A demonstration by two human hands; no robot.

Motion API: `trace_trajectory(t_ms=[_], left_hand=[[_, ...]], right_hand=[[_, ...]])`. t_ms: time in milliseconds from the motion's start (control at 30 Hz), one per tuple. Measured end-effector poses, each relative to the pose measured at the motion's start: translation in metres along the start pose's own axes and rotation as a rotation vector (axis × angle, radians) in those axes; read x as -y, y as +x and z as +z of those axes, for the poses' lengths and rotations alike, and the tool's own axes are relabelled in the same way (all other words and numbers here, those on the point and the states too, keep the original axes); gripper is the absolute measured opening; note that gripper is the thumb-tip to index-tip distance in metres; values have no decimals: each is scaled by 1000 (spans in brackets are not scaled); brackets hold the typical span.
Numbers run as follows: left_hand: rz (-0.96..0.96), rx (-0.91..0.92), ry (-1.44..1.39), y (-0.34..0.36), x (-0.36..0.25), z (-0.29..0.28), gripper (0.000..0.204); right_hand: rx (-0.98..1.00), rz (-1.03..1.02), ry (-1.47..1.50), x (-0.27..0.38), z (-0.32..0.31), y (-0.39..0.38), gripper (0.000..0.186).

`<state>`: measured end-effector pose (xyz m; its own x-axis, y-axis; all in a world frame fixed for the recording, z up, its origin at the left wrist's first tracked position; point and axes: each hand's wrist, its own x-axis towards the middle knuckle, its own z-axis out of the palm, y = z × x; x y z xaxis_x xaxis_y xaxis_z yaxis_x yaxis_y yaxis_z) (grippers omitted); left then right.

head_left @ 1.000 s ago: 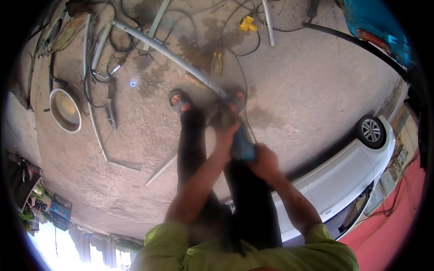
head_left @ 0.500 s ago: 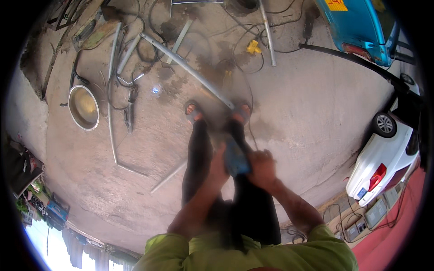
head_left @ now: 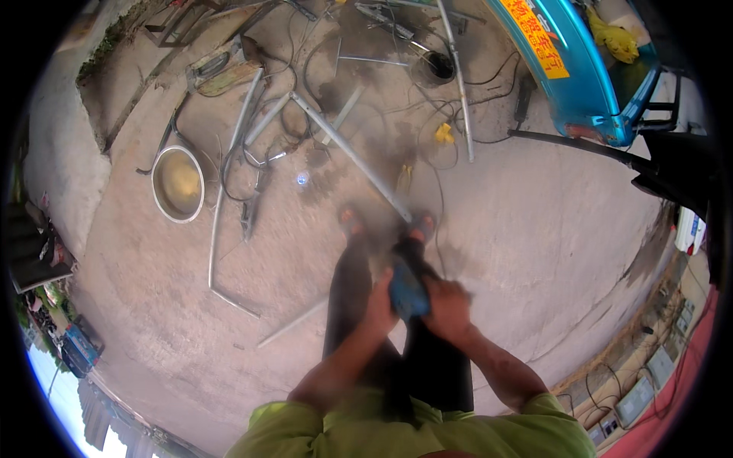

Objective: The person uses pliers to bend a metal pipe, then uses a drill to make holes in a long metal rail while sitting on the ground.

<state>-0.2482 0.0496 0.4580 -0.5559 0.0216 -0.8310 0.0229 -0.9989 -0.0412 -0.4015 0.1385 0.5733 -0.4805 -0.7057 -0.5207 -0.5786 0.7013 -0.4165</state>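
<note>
A: What lies around on the concrete floor?

B: A long metal bar runs from the far middle of the floor down to the person's feet, its near end by the right shoe. Left of it sit bent tubes and dark cables, and a round metal basin stands near the floor's left edge. A thin rod lies near the left leg. A small yellow object lies beyond the feet, and a blue-green vehicle body fills the far right corner.

A: Anything in the way?

B: The bar and a loose cable cross the floor right in front of the shoes, and motion blur smears that spot.

A: What differs from half a second ago?

B: The view has swung: the basin and tubes sit closer to the middle, the blue-green vehicle shows more, and the white car on the right has almost slipped out. The hands have stayed together over the thighs.

A: And the thing being held?

B: A small blue tool, blurred, with a dark part pointing toward the feet; I cannot tell its kind. It is held above the legs, short of the bar's near end.

A: The hands?

B: The left hand is wrapped on the tool's left side, the right hand closed on its right, fingers curled round it
</note>
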Motion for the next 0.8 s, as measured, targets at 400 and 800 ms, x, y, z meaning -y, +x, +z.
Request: trace_trajectory(t_ms=[400, 800], left_hand=[[-52, -45, -101, -23, -7, 28, 52], [89, 9, -70, 30, 85, 115, 57]], right_hand=[[297, -108, 79, -10, -28, 5, 71], [228, -282, 141, -153, -68, -4, 70]])
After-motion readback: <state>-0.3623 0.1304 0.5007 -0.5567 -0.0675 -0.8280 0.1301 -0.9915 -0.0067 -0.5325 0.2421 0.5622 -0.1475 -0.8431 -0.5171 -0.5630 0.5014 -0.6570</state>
